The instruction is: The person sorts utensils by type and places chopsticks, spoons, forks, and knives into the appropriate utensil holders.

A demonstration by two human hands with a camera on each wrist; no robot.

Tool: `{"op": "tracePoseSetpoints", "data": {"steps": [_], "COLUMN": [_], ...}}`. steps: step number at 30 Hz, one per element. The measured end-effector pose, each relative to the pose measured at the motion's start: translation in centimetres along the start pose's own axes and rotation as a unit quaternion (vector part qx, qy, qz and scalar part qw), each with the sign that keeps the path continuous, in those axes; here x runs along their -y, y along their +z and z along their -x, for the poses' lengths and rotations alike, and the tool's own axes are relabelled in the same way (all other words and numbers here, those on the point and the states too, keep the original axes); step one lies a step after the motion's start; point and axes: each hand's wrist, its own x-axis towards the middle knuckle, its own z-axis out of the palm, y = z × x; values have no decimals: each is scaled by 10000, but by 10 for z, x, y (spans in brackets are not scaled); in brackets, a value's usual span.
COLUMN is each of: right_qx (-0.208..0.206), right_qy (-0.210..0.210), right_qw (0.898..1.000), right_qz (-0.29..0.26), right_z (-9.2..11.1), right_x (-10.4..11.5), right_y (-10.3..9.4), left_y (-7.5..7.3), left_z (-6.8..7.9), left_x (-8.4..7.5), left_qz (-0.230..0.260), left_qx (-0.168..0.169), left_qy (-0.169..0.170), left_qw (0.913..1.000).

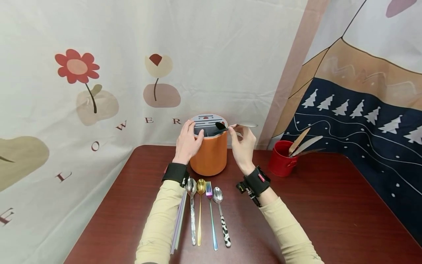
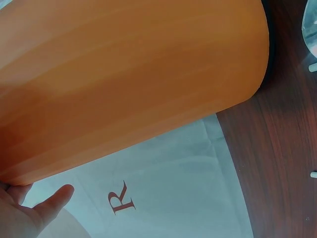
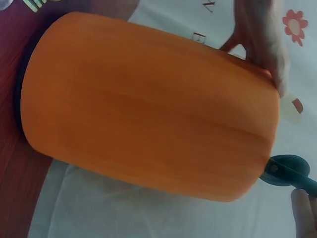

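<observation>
An orange cylindrical utensil holder with a slotted striped top stands at the back of the table. My left hand rests at its upper left rim, thumb and fingers spread and fairly straight. At the holder's right rim, my right hand pinches a utensil with a dark rounded end; a silvery end sticks out behind the hand. In the right wrist view the dark end shows an oval shape beside the holder's top edge. The exact kind of utensil I cannot tell.
In front of the holder lie a silver spoon, a gold spoon, a rainbow-coloured fork and a spoon with a black-and-white handle. Pale sticks lie by the left forearm. A red bucket holding several knives stands right.
</observation>
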Motion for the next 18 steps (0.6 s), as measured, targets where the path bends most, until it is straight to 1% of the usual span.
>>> {"op": "tracePoseSetpoints", "data": {"steps": [3,8,14,18], "right_qx": [273,566,691,741], "right_qy": [-48,49,102,177], "right_qw": [9993,9972,9945,9933], "right_qz": [236,492,783,870], "right_z": [-2,-8,-12,-15], "right_x": [-2,-5,-9,-13], "right_y": [3,7,10,12], "left_y": [1,2,1,2], "left_z": [0,0,-1,-1], "left_x": [0,0,-1,1], "left_qz": [-11,-9,44,51], "left_qx": [-9,-33,18,43], "left_qy": [4,4,-37,-19], "left_qw": [10000,10000,10000,10000]}}
